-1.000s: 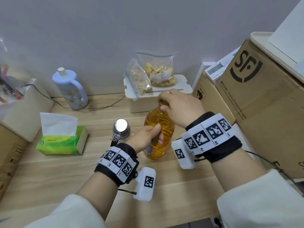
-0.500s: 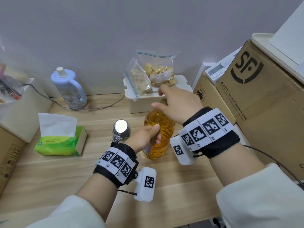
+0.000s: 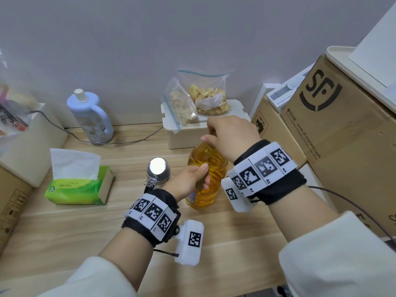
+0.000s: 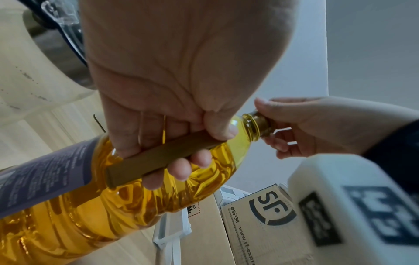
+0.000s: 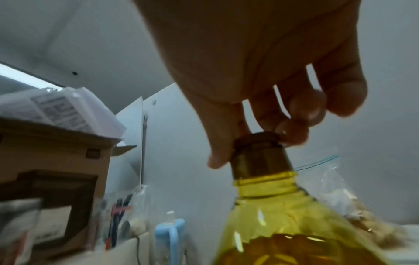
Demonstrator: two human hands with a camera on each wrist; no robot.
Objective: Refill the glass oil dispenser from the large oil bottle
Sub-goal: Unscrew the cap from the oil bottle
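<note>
Twisting the cap point(image 5: 257, 152) with your right hand point(image 3: 231, 137), left hand point(image 3: 188, 181) gripping the handle point(image 4: 158, 157): the full oil bottle point(image 3: 205, 174) may tip and spill.

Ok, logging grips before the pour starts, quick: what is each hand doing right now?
Left hand: fingers curled round the brown handle of the large oil bottle.
Right hand: fingertips pinch the bottle's cap.

Head view evenly lit, sharp, edges bowed. Wrist views dimmer, bluish; right wrist view blurred, glare specks on oil bottle point(image 5: 283, 233).
</note>
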